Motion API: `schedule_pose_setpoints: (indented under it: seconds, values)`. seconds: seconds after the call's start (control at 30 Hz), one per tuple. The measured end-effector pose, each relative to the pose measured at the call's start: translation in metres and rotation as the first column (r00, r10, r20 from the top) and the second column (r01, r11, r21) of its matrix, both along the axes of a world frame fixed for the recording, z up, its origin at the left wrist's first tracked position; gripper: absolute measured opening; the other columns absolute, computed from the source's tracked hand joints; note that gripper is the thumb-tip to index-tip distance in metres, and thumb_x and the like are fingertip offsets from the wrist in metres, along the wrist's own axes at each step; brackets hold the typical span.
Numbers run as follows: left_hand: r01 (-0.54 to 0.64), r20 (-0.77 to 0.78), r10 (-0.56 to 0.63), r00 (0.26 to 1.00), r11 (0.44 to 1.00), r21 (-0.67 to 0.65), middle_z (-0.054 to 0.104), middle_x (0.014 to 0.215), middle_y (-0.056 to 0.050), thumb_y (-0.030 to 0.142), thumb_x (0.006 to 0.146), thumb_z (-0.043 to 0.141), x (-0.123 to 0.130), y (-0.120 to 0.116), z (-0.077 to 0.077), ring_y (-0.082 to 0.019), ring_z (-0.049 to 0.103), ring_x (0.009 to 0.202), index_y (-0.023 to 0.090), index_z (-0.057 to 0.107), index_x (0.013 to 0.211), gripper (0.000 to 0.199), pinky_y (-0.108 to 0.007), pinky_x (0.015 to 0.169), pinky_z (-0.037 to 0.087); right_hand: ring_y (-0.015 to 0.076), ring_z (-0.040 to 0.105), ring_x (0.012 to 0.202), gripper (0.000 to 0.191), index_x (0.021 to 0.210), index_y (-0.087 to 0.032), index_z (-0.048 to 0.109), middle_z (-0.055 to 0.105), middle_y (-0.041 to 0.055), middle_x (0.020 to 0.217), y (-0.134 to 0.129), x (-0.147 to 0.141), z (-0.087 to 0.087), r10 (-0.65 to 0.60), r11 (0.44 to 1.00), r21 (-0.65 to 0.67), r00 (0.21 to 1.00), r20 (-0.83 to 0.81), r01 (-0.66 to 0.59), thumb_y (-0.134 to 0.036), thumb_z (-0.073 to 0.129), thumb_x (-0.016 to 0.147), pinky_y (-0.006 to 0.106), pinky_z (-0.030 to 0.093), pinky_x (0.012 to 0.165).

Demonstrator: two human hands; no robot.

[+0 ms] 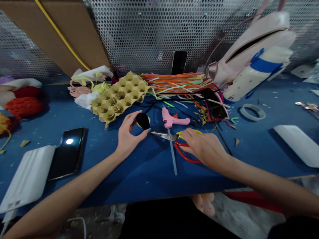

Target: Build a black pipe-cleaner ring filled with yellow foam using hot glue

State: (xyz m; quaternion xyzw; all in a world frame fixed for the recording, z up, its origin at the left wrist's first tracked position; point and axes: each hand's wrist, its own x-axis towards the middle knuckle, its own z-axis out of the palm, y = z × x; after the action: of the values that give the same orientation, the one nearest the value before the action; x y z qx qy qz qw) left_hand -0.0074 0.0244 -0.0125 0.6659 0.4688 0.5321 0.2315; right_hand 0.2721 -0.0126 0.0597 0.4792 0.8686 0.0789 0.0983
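My left hand (131, 134) grips a small rounded black piece (143, 120) with a pale edge; its exact kind I cannot make out. In my right hand (203, 144) is a pair of scissors (165, 135) with one red and one yellow handle. Their blades look closed, and the tips point left, close to my left thumb and the black piece. Just behind the scissors lies a pink glue gun (175, 120) on its side. A clear glue stick (173, 157) runs from it toward me, passing under the blades.
An egg carton (119, 96) sits behind my left hand, beside a pile of colourful pipe cleaners (174, 83). Phone (67, 152) and white power bank (28, 176) lie left. Tape roll (252, 112), bottle (254, 74) and white case (297, 144) are right.
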Motion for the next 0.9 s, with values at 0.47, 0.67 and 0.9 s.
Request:
schedule_pose_setpoints:
  seconds: [0.47,0.67,0.9]
  values:
    - [0.006,0.010,-0.006,1.000,1.000,0.014,0.064,0.137,-0.011,0.032,0.083,0.081,0.0012,0.0007,-0.0004,-0.028,0.065,0.129,0.027,0.064,0.140,0.060,-0.050,0.111,0.056,0.0206,0.068,0.071,0.020,0.104,-0.014,0.065,0.073,0.0087,0.101,0.0029,-0.0031,-0.0048,0.004,1.000,0.030,1.000,0.028,-0.005,-0.032,0.073,0.097,0.031,0.015,0.052]
    - [-0.009,-0.002,0.009,1.000,0.999,0.031,0.064,0.136,-0.011,0.032,0.082,0.081,0.0001,0.0036,-0.0029,-0.028,0.066,0.127,0.027,0.064,0.139,0.060,-0.051,0.110,0.057,0.0222,0.071,0.076,0.024,0.111,-0.014,0.065,0.074,0.0089,0.107,0.0060,-0.0025,-0.0052,0.012,1.000,0.008,1.000,0.026,-0.012,-0.032,0.073,0.098,0.031,0.015,0.053]
    - [-0.030,-0.016,0.030,0.999,0.999,0.031,0.064,0.136,-0.011,0.036,0.082,0.081,-0.0013,0.0055,-0.0039,-0.029,0.066,0.127,0.026,0.064,0.139,0.061,-0.050,0.109,0.058,0.0229,0.072,0.076,0.025,0.115,-0.014,0.065,0.073,0.0096,0.108,0.0047,0.0043,-0.0056,0.031,0.999,0.012,0.999,0.023,-0.032,-0.034,0.070,0.100,0.031,0.014,0.053]
